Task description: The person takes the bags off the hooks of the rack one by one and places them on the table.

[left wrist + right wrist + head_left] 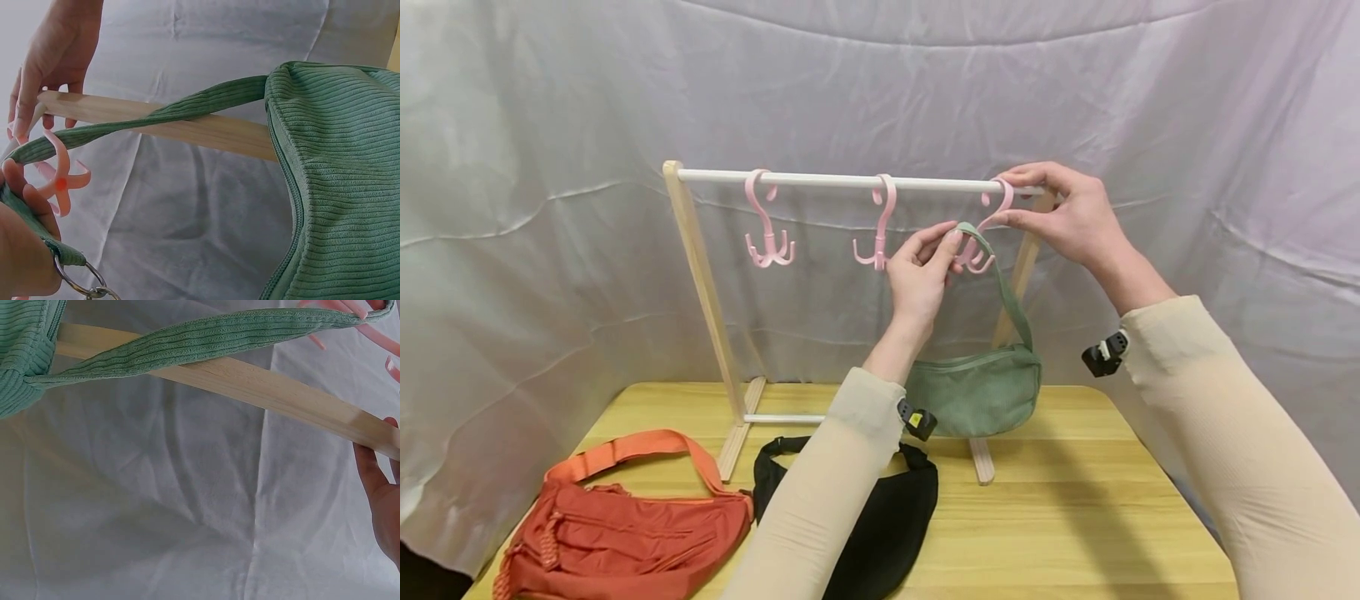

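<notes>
My left hand point(919, 279) pinches the strap of a green corduroy shoulder bag point(973, 396) near its top. The bag hangs below that hand, clear of the tabletop. Beside the raised strap point(206, 100) is the right-hand pink swivel hook point(61, 181), its prongs spread in the left wrist view. Up at the rail, my right hand point(1075, 215) holds this hook's curved neck, thumb below and fingers above. The right wrist view shows that hand's fingers point(372, 472) by the wooden post. Whether the strap touches a prong I cannot tell.
A white rail point(820, 179) on a wooden-legged rack carries two more pink hooks, one at left point(767, 242) and one mid-rail point(882, 233). On the wooden table point(1037, 533) lie a red-orange bag point(632, 542) and a black bag point(887, 525). Grey cloth hangs behind.
</notes>
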A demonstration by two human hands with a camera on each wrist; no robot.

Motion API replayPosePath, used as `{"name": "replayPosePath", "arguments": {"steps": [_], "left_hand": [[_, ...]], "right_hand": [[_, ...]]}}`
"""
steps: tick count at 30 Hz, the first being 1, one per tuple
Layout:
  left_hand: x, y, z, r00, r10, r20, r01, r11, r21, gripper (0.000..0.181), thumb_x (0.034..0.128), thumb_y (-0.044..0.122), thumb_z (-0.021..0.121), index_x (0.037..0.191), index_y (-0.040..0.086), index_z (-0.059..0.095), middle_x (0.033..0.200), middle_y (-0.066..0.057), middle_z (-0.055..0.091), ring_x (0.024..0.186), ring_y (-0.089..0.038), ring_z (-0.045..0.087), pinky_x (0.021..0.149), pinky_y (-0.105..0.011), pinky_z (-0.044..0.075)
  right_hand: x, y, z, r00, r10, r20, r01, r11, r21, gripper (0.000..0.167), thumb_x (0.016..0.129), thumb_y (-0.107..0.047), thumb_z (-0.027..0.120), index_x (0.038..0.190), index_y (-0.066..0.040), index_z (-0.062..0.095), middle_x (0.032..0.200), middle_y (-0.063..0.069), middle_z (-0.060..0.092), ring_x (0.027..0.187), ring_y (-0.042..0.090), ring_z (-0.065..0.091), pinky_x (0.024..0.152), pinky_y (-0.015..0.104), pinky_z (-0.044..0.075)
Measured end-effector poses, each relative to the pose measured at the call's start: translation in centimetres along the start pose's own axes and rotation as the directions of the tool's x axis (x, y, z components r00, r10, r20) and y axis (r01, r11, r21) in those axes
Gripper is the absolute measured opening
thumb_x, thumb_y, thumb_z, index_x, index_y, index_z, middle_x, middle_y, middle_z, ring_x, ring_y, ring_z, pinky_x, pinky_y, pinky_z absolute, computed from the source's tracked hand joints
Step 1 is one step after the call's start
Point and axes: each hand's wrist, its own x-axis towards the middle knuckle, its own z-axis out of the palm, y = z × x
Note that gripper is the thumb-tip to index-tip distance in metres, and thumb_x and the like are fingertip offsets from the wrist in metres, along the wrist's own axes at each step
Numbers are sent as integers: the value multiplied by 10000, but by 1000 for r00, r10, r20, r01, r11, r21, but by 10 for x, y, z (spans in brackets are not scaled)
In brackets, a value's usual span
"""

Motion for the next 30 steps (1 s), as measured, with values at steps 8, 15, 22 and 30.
{"name": "replayPosePath", "arguments": {"steps": [8,15,22,30], "left_hand": [[0,2,1,1000,7,1,-7,1000,-11,240,962,54,746,1177,-53,739,917,-59,775,560,-58,620,507,-198,432],[0,4,2,1000,23,0,-23,1000,-7,240,963,51,743,1180,-53,740,915,-46,774,568,-60,627,510,-193,428],[0,3,2,1000,24,-2,-24,1000,-4,233,958,45,747,1171,-51,744,920,-66,778,576,-63,630,516,-182,428],[0,5,1,999,40,8,-40,999,2,234,948,42,758,1160,-57,746,911,-54,776,596,-68,637,519,-177,421]], "right_hand": [[0,0,2,1000,-11,-2,11,1000,-17,410,778,-21,907,1161,-66,770,1195,-108,745,1195,18,616,878,185,473],[1,3,2,1000,-15,-7,15,1000,-6,409,777,-10,906,1160,-59,769,1192,-101,748,1206,29,613,832,180,472],[2,6,3,999,-37,-10,37,999,-5,424,764,20,903,1160,-41,764,1196,-81,751,1188,20,621,827,182,474],[1,7,3,998,-67,-16,67,998,-13,426,779,31,888,1179,-39,758,1206,-102,741,1022,49,661,609,187,414]]}}
